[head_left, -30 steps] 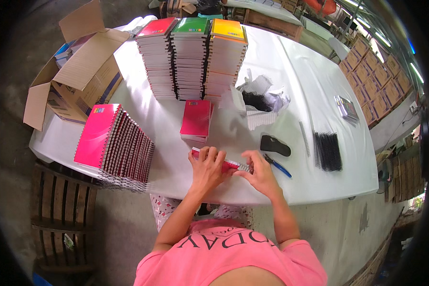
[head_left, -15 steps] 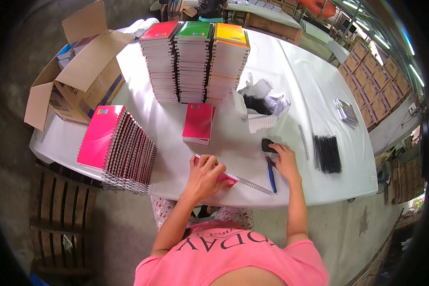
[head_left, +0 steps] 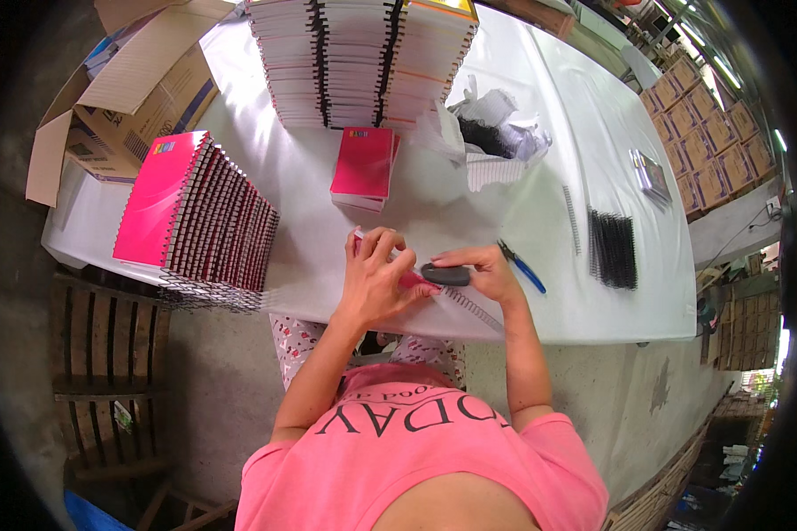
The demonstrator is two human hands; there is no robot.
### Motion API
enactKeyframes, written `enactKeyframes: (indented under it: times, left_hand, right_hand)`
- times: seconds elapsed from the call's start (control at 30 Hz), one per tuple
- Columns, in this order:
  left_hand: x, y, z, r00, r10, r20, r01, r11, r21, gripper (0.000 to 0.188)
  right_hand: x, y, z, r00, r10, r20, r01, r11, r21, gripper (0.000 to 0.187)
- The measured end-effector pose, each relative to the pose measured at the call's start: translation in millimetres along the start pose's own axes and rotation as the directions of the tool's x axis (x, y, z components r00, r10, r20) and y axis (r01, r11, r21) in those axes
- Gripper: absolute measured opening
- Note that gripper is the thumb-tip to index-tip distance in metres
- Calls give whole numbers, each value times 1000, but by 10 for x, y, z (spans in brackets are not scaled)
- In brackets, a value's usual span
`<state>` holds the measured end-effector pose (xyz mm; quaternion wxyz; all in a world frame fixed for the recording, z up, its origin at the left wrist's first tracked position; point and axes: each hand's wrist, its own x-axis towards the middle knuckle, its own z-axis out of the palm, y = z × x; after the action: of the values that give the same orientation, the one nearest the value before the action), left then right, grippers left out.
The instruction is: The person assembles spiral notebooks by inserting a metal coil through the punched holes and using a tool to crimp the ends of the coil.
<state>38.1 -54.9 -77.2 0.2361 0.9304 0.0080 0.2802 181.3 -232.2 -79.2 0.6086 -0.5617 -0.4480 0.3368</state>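
Near the table's front edge my left hand [head_left: 372, 285] is closed round a thin red notebook [head_left: 413, 280], most of which the hand hides. From its right end sticks out a long wire-like spiral coil [head_left: 471, 307], slanting toward the table edge. My right hand [head_left: 491, 273] grips a dark, rounded block [head_left: 444, 274] and holds it at the place where the coil meets the notebook. Blue-handled pliers [head_left: 524, 268] lie just right of that hand. Farther back rests a small pile of red notebooks [head_left: 363, 168].
A tall stack of spiral-bound red notebooks [head_left: 164, 208] stands at left, before an opened carton [head_left: 142, 106]. Tall notebook stacks [head_left: 354, 71] rise at the back. Crumpled wrapping [head_left: 496, 168] holds black coils; more black coils [head_left: 613, 250] and a single coil [head_left: 571, 219] lie at right.
My right hand has picked up the dark block from beside the pliers and brought it left to the notebook's coil. The pliers have shifted and turned. The view has tilted downward.
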Motion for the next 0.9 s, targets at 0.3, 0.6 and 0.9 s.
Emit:
enactKeyframes:
  times: [0.3,0.6,0.9]
  left_hand:
    - [66,-86,-35,997,-38,-68,35,999,-42,48]
    - [21,-193,32,988,-149,-25,136,948,-288,50]
    - [38,-323,133,955,-293,-46,245,868,-431,66]
  right_hand:
    - [127,-249,-32,993,-102,65,116,959,-260,32]
    - [284,-131,66,989,0,-149,-66,896,-440,24]
    - [376,-222,164,978,-206,2,206,978,23,27]
